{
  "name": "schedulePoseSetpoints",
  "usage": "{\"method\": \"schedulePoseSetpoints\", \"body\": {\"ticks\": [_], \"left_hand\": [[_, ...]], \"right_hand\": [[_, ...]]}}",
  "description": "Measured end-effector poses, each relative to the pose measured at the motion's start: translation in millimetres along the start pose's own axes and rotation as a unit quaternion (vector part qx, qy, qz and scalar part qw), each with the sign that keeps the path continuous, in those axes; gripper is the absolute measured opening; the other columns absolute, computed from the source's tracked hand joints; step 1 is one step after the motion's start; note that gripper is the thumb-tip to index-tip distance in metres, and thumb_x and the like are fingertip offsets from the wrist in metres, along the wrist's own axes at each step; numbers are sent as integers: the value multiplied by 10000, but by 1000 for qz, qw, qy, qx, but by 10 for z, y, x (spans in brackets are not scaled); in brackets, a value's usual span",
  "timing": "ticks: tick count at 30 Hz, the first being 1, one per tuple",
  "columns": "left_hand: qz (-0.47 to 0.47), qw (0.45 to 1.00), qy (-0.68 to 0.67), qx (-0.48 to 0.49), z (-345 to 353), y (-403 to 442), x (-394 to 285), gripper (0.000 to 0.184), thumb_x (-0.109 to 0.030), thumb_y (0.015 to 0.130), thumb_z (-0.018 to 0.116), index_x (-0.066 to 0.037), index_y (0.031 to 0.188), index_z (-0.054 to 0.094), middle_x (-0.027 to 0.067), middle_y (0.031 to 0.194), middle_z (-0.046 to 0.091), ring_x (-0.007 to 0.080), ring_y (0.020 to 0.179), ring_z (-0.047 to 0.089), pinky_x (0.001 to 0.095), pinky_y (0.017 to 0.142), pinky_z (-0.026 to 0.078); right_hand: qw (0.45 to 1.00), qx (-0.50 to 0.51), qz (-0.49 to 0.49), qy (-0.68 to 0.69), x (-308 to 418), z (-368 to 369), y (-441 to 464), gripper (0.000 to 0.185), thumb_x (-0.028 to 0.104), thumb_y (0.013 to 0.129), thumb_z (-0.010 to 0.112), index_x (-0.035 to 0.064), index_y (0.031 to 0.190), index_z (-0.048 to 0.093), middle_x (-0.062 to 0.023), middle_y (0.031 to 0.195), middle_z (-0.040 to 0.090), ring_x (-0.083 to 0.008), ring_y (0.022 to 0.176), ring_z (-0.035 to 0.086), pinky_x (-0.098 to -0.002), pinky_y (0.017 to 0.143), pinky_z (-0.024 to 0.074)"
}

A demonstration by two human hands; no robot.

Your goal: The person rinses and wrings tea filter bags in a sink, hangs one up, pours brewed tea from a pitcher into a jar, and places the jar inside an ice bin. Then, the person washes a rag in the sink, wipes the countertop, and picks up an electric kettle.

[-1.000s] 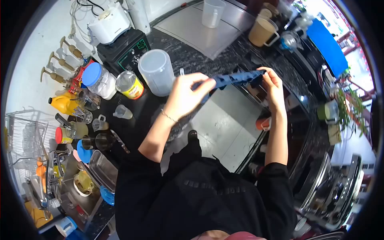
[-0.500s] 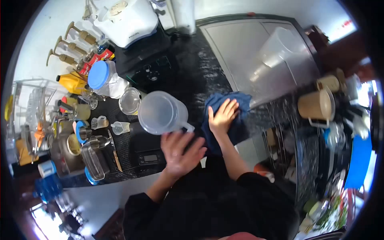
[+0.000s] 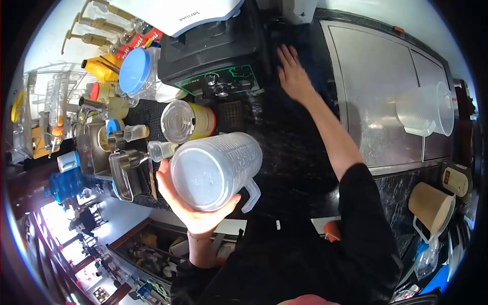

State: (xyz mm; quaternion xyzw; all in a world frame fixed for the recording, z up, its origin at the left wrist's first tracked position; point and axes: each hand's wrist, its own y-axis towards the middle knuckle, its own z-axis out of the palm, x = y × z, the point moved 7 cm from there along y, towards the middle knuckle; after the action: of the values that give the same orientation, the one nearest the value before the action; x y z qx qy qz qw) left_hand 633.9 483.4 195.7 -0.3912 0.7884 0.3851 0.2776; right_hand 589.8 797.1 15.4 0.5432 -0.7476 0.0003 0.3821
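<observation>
My left hand [image 3: 195, 216] is closed round a translucent plastic measuring jug [image 3: 201, 175], lifted over the front of the black counter. Its round base faces me, its handle points down to the right, and raised markings run along the side. Farther back, my right hand [image 3: 292, 76] lies flat with fingers stretched out, palm down. Under and around it is a dark blue patch that looks like the cloth [image 3: 317, 63], though its edges blend into the counter. A tin with a shiny metal top [image 3: 178, 122] stands just beyond the jug.
A black appliance [image 3: 213, 61] with a white Philips machine [image 3: 195, 15] stands at the back. Bottles with pumps [image 3: 127, 43], a blue-lidded jar [image 3: 134, 71] and small cups crowd the left. On the right, another clear jug [image 3: 424, 109] lies on a steel panel [image 3: 373, 137].
My left hand has taken hold of the jug and raised it. My right hand has moved from the cloth near the front edge to the back of the counter. The view has shifted.
</observation>
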Motion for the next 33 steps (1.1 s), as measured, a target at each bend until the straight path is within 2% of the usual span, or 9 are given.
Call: {"method": "schedulePoseSetpoints", "body": {"ticks": [6,9,14,17,21,23,29,31,33], "left_hand": [[11,995,78,68,-240,-100,-17,1202,-430,436,837,-19,1343,163,170,1323,271,346,1182,371,448,975,351],[28,996,49,64,-395,-182,-1,1223,-482,453,808,-63,1369,114,185,1346,244,356,1183,366,476,965,349],[65,998,-5,-4,-713,-348,-20,1239,-528,448,787,-118,1388,93,190,1369,219,364,1164,387,500,934,379],[90,993,-26,-70,-1014,-409,-53,1234,-521,426,795,-130,1383,121,179,1370,219,361,1144,414,495,912,412],[101,986,76,-111,-1398,-422,-23,1210,-677,485,678,-124,1395,102,211,1376,209,378,1188,356,512,955,350],[89,981,107,-136,-1635,-424,-30,1195,-653,492,691,-128,1395,110,211,1374,217,378,1190,354,514,957,347],[23,948,264,-176,-2312,-532,90,1128,-504,515,763,-135,1388,151,203,1369,225,375,1191,348,518,962,340],[-4,927,332,-173,-2431,-577,197,1110,-427,517,794,-130,1383,168,193,1373,213,372,1185,349,517,961,342],[-30,929,314,-193,-2464,-601,268,1098,-411,521,797,-124,1380,177,192,1370,218,374,1189,341,518,965,335]], "right_hand": [[987,124,96,-20,914,-428,-1814,557,137,826,467,-2,1330,275,-184,1426,172,-406,1314,114,-480,1056,159],[998,23,54,-8,623,-353,-1414,540,180,842,481,-7,1315,297,-189,1423,176,-416,1307,132,-472,1043,188],[983,-50,123,-127,612,-5,-680,516,186,865,465,-18,1309,299,-203,1421,164,-429,1300,132,-428,1030,245],[992,43,115,1,1281,142,-1298,529,120,837,464,-34,1311,286,-208,1420,162,-436,1302,119,-437,1031,247],[982,158,75,69,1866,69,-2338,584,42,768,494,-37,1308,286,-211,1418,166,-436,1307,103,-450,1047,218],[977,194,74,58,1781,-13,-2385,590,45,762,498,-31,1309,290,-209,1412,185,-433,1307,107,-454,1047,217],[987,-2,105,-124,1047,-12,-1191,477,201,869,433,-28,1278,346,-191,1396,242,-433,1285,174,-430,1015,273],[982,-35,119,-144,1080,92,-1121,472,175,864,430,-31,1279,342,-187,1404,227,-428,1292,159,-428,1008,281],[987,17,103,-126,1281,149,-1331,475,150,855,432,-32,1283,335,-182,1414,206,-424,1301,140,-425,1012,274]]}}
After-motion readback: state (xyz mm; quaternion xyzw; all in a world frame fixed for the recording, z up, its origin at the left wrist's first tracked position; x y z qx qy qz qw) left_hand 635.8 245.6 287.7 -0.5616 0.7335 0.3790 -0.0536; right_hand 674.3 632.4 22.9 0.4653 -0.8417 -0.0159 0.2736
